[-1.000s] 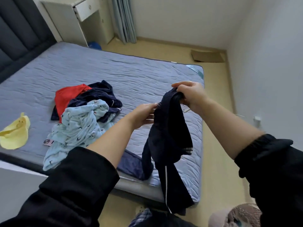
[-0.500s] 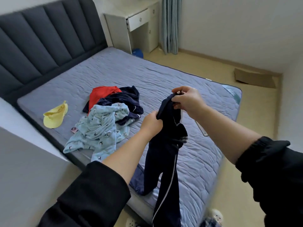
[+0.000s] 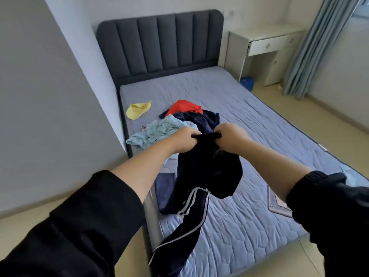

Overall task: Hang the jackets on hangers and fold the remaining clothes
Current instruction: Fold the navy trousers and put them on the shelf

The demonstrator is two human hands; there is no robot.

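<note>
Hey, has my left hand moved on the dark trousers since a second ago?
Yes. The left hand has risen to the top edge of the dark trousers, level with the right hand.

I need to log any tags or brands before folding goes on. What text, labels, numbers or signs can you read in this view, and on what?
None can be read.
The mat near the right edge of the bed: pale print, too blurred to read.
The small pink item beside the light blue garment: too small to tell.
The dark striped garment held by the left hand and right hand: no tag shows.
</note>
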